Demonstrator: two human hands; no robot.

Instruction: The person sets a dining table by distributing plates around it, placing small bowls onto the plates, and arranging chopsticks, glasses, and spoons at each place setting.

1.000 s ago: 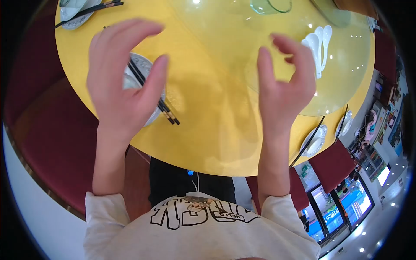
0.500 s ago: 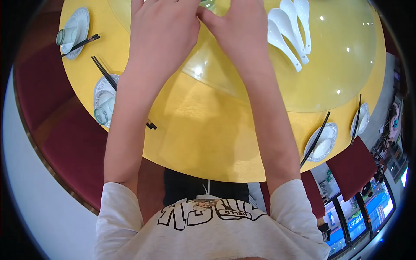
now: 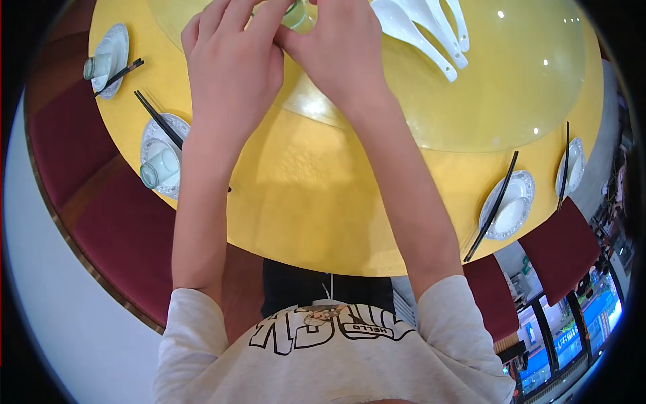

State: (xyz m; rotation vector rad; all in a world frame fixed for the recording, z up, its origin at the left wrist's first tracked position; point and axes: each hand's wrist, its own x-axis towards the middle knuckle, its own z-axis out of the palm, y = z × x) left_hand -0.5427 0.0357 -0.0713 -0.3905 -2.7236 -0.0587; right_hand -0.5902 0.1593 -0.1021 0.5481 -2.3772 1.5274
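Note:
Both hands meet at the top edge of the view, over the glass turntable (image 3: 484, 108). Between them is a clear greenish drinking glass (image 3: 296, 17), partly covered by fingers. My left hand (image 3: 232, 67) is bent around the glass's left side, its fingers at the rim. My right hand (image 3: 340, 57) closes in from the right, with its thumb pointing left below the glass; its other fingertips are hidden or cut off. Just right of my right hand, several white spoons (image 3: 420, 40) lie side by side on the turntable, handles towards me.
Around the yellow round table (image 3: 309, 222) are place settings: a plate (image 3: 176, 124) with a bowl, tipped glass and chopsticks at left, another plate (image 3: 108, 47) beyond it, and plates (image 3: 525, 185) with bowls and chopsticks (image 3: 494, 202) at right. Dark red chairs (image 3: 128, 249) surround it.
My hands have come back a little towards my body, with the glass between them showing more. The view has shifted slightly, so the spoons sit higher and further left.

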